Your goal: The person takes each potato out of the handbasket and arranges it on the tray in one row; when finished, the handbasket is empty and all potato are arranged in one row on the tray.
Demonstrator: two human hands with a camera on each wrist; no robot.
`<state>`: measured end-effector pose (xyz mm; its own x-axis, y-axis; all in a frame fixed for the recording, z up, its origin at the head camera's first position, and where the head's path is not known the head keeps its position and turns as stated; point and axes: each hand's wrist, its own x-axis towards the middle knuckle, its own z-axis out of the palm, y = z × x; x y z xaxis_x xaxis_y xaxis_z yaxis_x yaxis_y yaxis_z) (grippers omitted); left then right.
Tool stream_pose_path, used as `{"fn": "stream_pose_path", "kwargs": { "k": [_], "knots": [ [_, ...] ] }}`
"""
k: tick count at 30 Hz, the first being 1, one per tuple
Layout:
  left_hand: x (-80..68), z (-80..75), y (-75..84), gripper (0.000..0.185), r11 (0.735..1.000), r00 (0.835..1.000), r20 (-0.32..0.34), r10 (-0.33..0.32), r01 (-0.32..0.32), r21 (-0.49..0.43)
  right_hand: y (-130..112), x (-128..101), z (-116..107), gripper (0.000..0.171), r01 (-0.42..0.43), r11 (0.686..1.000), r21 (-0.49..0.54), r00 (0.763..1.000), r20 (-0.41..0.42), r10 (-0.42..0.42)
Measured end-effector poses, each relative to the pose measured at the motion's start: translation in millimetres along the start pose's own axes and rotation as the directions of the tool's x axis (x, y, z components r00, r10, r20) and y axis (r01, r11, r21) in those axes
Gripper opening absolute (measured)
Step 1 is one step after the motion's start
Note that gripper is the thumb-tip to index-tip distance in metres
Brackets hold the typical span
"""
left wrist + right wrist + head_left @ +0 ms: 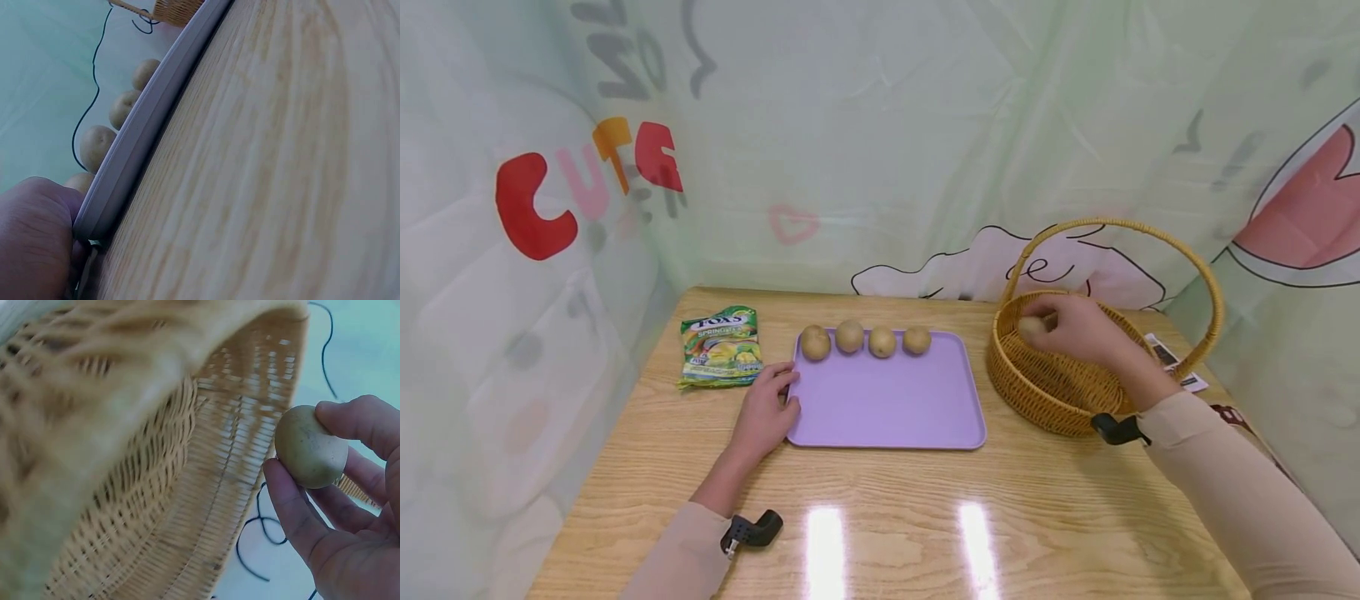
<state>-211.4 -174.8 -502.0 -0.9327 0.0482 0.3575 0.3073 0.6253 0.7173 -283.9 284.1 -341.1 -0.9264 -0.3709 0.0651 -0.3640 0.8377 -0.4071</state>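
Observation:
A purple tray lies on the wooden table, with several potatoes in a row along its far edge. My left hand grips the tray's left rim; in the left wrist view the thumb side of that hand lies against the tray corner, and its other fingers are mostly hidden. Over the wicker basket, my right hand pinches a single potato between thumb and fingertips. The basket's woven inner wall is close beside that potato in the right wrist view.
A green Fox's candy bag lies left of the tray. The basket's tall handle arches above it on the right. Some printed paper sticks out behind the basket. A printed curtain hangs behind the table.

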Motion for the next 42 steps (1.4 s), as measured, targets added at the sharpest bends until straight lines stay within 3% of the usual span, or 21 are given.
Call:
{"fn": "stream_pose_path", "kwargs": {
  "k": [11,30,42],
  "knots": [
    [0.5,0.3,-1.4,0.035,1.000,1.000,0.002,0.000,0.000,-0.002,-23.5,17.7,13.0,0.037,0.069,0.998,-0.006,0.997,-0.031,-0.069],
    [1.7,-0.5,-4.0,0.036,1.000,1.000,0.001,0.001,-0.001,-0.011,-61.8,49.3,58.3,0.046,-0.014,0.992,0.127,1.000,0.013,0.013],
    [2.2,0.4,-2.3,0.035,1.000,1.000,0.006,-0.004,0.004,-0.014,-53.9,67.2,103.3,0.042,-0.025,0.998,0.049,1.000,-0.012,0.025]
  ]
}}
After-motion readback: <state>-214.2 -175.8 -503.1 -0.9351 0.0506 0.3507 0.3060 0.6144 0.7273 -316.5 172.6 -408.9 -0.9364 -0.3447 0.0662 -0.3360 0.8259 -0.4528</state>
